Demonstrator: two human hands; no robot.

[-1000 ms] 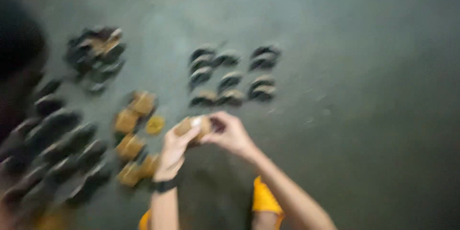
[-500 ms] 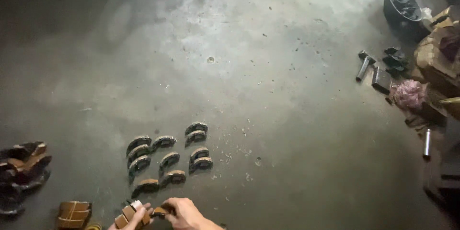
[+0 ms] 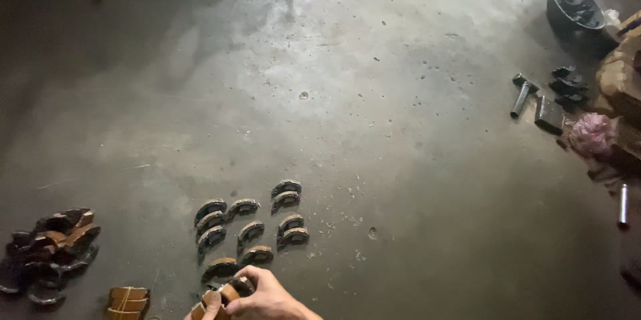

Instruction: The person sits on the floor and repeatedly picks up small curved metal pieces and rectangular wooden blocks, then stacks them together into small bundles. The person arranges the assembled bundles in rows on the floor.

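Head view, black bowl (image 3: 575,8) holding dark pieces, right hand (image 3: 267,296) gripping curved piece (image 3: 235,288)

Right hand (image 3: 270,296) low at near edge, fingers curled, knuckles up, closed on something. Left hand (image 3: 208,306) mostly out of frame, fingertips meeting the right's.

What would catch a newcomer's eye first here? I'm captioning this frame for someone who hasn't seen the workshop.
First, the curved brake-shoe-like pieces set out in neat rows on the grey concrete floor, just above the right hand and left hand, which grip a brown curved piece at the bottom edge. Next, a loose heap of similar pieces at lower left. Far right, a hammer lies below a dark bowl.
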